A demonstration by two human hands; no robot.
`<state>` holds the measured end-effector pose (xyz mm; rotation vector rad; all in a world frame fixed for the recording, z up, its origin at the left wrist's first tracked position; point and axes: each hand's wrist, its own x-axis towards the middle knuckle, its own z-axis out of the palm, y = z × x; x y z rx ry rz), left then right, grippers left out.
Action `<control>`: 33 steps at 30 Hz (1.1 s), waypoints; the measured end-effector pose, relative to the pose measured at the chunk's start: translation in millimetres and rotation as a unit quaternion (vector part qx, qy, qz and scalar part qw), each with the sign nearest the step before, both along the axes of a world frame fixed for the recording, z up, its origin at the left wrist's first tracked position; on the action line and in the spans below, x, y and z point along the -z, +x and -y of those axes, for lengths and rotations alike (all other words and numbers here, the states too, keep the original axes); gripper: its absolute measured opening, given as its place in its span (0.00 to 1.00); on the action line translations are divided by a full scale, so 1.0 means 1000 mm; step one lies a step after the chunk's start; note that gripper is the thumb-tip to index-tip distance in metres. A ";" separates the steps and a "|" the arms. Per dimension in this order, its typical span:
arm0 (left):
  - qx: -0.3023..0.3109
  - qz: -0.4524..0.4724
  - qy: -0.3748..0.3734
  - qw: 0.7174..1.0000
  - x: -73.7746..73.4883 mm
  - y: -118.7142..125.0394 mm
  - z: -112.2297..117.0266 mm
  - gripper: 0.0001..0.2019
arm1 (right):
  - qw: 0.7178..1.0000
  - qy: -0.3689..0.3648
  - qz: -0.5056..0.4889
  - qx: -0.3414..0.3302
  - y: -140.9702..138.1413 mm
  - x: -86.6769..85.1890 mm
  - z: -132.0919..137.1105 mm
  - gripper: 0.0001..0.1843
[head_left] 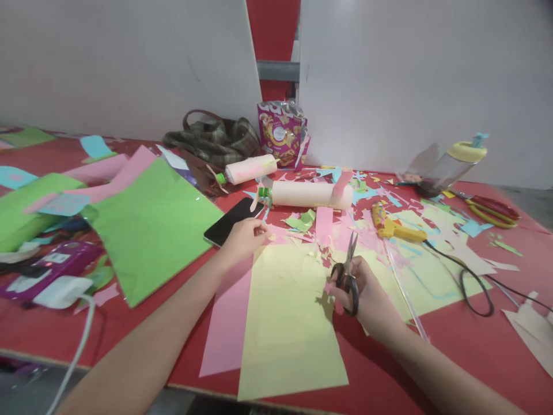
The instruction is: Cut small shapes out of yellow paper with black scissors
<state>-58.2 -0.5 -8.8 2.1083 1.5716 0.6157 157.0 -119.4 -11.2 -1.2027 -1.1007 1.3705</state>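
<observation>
Scissors (348, 271) point blades-up over the yellow sheet (285, 311) on the table (432, 346), with the right hand's (367, 294) grip clamped on the handles. The left hand (244, 236) reaches for a scrap (271, 236) beside the phone (233, 222); I cannot tell whether its grip has closed. Cutting looks paused. A next cut needs paper fed between the blades.

Yellow sheet (285, 323) lies bare; phone (231, 222), probably bottles (311, 195), block beyond.
</observation>
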 end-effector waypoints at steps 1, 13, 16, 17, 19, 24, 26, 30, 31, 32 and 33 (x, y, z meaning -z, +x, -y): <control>0.010 -0.017 -0.001 1.000 0.002 -0.001 -0.001 0.08 | 1.000 0.003 0.006 0.001 0.000 0.000 0.000 0.16; 0.039 -0.046 0.030 0.998 0.017 0.003 0.000 0.08 | 1.000 0.004 0.010 -0.004 -0.001 0.003 -0.001 0.16; 0.040 -0.050 0.038 0.997 0.018 0.004 0.000 0.07 | 1.000 0.003 0.020 -0.007 -0.001 0.002 -0.001 0.16; 0.039 -0.051 0.041 0.997 0.018 0.004 0.000 0.06 | 1.000 0.003 0.025 -0.008 0.000 0.002 -0.001 0.16; 0.033 -0.053 0.047 0.997 0.017 0.005 0.001 0.06 | 0.999 0.005 0.034 -0.007 0.000 0.001 -0.001 0.16; 0.036 -0.064 0.089 0.993 0.013 0.013 0.009 0.07 | 0.999 0.010 0.034 -0.007 0.000 0.001 0.000 0.16; 0.063 -0.059 0.103 0.991 0.011 0.021 0.019 0.07 | 0.999 0.009 0.034 -0.006 -0.001 0.000 0.000 0.16; 0.192 -0.061 0.088 0.976 0.008 0.037 0.043 0.09 | 1.000 0.007 0.025 -0.003 -0.001 0.000 0.000 0.16; 0.217 -0.066 0.086 0.970 0.007 0.040 0.048 0.11 | 1.000 0.006 0.023 -0.003 -0.001 0.000 0.000 0.16; 0.240 -0.073 0.082 0.964 0.006 0.043 0.052 0.14 | 1.000 0.005 0.022 -0.004 -0.001 0.000 0.000 0.16; 0.256 -0.077 0.083 0.960 0.005 0.045 0.056 0.15 | 1.000 0.004 0.023 -0.006 -0.001 0.001 0.000 0.15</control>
